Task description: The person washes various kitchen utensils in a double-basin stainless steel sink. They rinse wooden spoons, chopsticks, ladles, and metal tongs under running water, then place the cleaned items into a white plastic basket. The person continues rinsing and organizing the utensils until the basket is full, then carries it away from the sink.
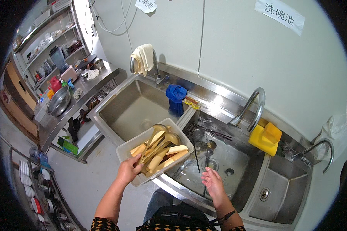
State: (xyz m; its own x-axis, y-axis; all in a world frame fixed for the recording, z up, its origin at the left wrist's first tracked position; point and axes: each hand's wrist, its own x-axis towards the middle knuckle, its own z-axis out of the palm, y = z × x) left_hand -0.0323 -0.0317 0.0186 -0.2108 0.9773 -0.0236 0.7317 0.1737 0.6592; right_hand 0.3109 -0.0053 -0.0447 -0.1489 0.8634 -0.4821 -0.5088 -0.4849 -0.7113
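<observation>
My left hand (129, 169) is at the near left edge of a translucent plastic bin (122, 150), its fingers around the handles of gold-coloured ladles (171, 138). The ladles lie on several pale wooden or bamboo utensils (177, 149). The bin rests across the sinks' front rim. My right hand (213, 182) is over the middle sink basin (243, 173), fingers slightly curled, with nothing visible in it. Just beyond its fingertips, a dark spoon (209, 153) lies in shallow water. Dark chopsticks (211, 131) and another small dark spoon (229, 172) are also in this basin.
A blue cloth (176, 93) drapes the divider beside the left basin (124, 106). Yellow sponges (266, 138) sit on the right divider. Curved faucets (257, 106) stand behind; one carries a cream towel (143, 59). A steel table (86, 89) holds a metal bowl (59, 101).
</observation>
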